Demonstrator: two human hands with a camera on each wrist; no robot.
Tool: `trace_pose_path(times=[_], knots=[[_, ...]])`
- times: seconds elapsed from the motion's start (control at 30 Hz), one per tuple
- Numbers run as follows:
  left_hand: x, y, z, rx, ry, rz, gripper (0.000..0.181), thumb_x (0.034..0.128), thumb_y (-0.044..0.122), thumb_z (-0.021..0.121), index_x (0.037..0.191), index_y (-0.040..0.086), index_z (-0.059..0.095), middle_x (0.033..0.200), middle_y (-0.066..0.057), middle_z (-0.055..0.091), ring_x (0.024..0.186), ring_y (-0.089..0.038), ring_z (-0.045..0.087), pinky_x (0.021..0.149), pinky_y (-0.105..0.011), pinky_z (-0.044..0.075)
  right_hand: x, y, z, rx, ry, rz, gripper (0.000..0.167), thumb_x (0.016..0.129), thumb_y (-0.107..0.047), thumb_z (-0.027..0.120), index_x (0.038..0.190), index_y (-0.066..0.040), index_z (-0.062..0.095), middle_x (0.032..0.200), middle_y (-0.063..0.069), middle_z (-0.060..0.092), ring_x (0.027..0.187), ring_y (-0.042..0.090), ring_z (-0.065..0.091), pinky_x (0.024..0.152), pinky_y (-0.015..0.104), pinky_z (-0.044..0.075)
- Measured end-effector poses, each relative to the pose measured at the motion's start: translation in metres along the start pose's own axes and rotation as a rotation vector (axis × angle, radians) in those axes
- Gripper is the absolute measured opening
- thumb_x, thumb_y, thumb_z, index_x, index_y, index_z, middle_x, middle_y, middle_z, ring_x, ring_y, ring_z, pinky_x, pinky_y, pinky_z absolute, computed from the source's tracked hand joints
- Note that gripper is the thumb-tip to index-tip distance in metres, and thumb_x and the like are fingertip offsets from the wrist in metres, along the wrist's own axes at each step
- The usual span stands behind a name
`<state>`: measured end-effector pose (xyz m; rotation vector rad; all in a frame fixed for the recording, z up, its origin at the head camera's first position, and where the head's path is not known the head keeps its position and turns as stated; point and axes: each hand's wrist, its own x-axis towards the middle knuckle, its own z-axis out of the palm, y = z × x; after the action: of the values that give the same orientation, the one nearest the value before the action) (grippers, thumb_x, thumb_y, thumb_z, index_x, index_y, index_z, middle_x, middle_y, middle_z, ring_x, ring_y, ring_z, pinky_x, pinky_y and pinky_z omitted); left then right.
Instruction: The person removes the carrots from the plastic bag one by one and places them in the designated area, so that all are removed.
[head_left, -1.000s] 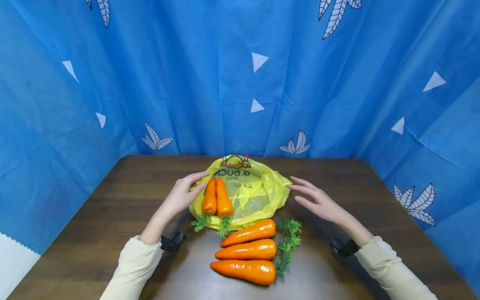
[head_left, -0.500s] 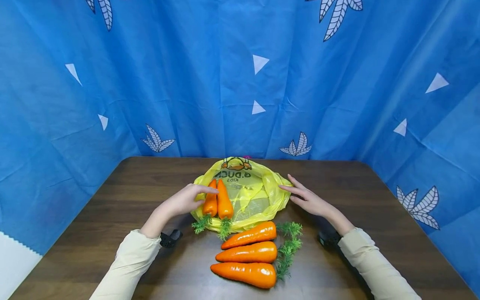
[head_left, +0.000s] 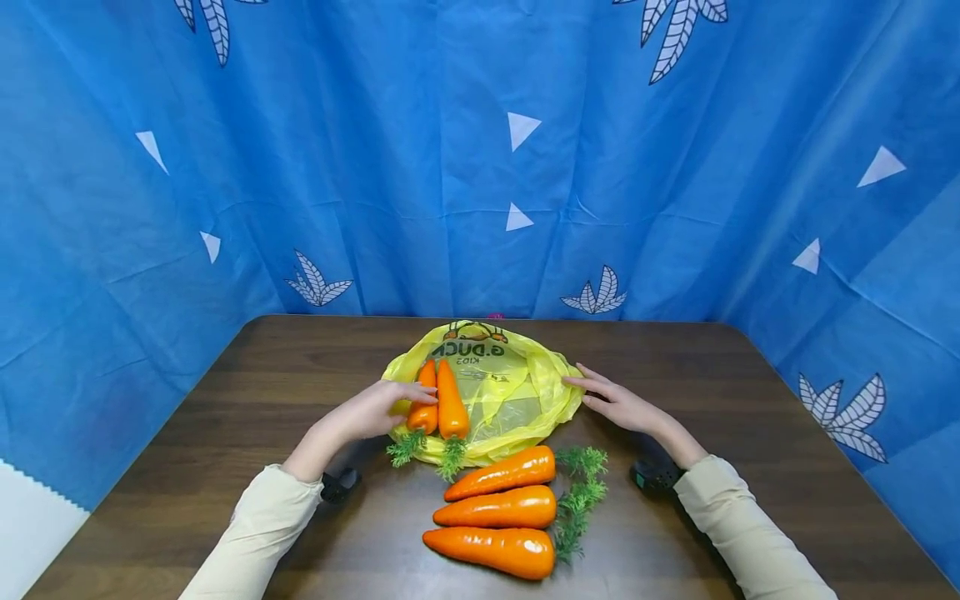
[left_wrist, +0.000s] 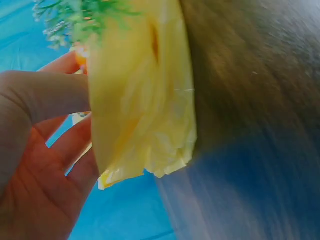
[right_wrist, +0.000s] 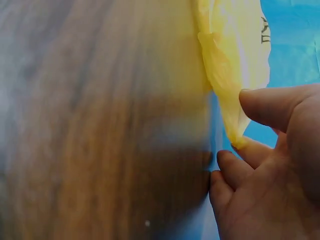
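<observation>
Flanking the yellow bag (head_left: 552, 407): spread fingers (right_wrist: 235, 169)

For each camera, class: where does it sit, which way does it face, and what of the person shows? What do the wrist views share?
Head: on the head, facing forward and down at the table, bag, carrots and curtain; left hand, right hand and both sleeves show.
Left wrist: on that wrist, facing the bag and carrot leaves; left hand shows, partly behind the bag.
Right wrist: on that wrist, facing the bag's edge and table; right hand shows.
Shared: bag, table and curtain.
</observation>
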<state>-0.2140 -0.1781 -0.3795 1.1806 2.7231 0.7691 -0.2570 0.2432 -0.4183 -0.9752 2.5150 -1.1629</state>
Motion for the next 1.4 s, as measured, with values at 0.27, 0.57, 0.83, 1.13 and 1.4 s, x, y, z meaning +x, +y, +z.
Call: trace_pose_path(times=[0.27, 0.57, 0.83, 1.13, 1.4], knots=[[0.005, -0.002, 0.006, 0.071, -0.028, 0.049, 0.055, 0.0733, -0.013, 0.067, 0.125, 0.003, 0.06, 0.128, -0.012, 0.055, 0.124, -0.036, 0.042, 0.093, -0.048, 0.043, -0.003, 0.005, 0.004, 0.022, -0.017, 0.035, 0.042, 0.1, -0.013, 0.044, 0.14, -0.001, 0.041, 0.15, 0.025, 0.013, 0.135, 0.043, 0.012, 0.104, 0.06, 0.016], [0.011, -0.002, 0.002, 0.124, -0.043, 0.04, 0.056, 0.0738, -0.011, 0.071, 0.126, 0.003, 0.059, 0.127, -0.011, 0.056, 0.123, -0.031, 0.045, 0.094, -0.042, 0.043, 0.0, 0.005, 0.007, -0.004, 0.016, -0.012, 0.043, 0.099, -0.008, 0.046, 0.14, 0.001, 0.04, 0.149, 0.027, 0.014, 0.134, 0.045, 0.014, 0.102, 0.062, 0.019], [0.011, -0.005, 0.009, 0.201, -0.008, 0.062, 0.054, 0.0724, -0.005, 0.076, 0.123, 0.006, 0.062, 0.123, -0.006, 0.059, 0.121, -0.028, 0.047, 0.091, -0.039, 0.046, -0.002, 0.008, 0.01, -0.034, 0.031, -0.025, 0.045, 0.098, -0.014, 0.049, 0.141, -0.002, 0.041, 0.15, 0.025, 0.015, 0.133, 0.045, 0.016, 0.102, 0.062, 0.02], [0.011, -0.01, 0.015, 0.193, 0.028, 0.09, 0.054, 0.0704, 0.003, 0.08, 0.122, 0.008, 0.063, 0.122, -0.004, 0.06, 0.121, -0.03, 0.047, 0.093, -0.04, 0.044, -0.004, 0.011, 0.011, -0.05, 0.04, -0.029, 0.047, 0.097, -0.016, 0.053, 0.14, -0.002, 0.042, 0.149, 0.025, 0.017, 0.132, 0.046, 0.018, 0.1, 0.063, 0.023], [0.009, -0.008, 0.015, 0.17, 0.077, 0.074, 0.052, 0.0723, 0.009, 0.08, 0.121, 0.009, 0.063, 0.126, -0.004, 0.058, 0.124, -0.028, 0.044, 0.094, -0.039, 0.043, -0.003, 0.012, 0.012, -0.039, 0.031, -0.011, 0.047, 0.096, -0.016, 0.053, 0.14, -0.003, 0.043, 0.15, 0.024, 0.017, 0.133, 0.045, 0.018, 0.101, 0.062, 0.023]])
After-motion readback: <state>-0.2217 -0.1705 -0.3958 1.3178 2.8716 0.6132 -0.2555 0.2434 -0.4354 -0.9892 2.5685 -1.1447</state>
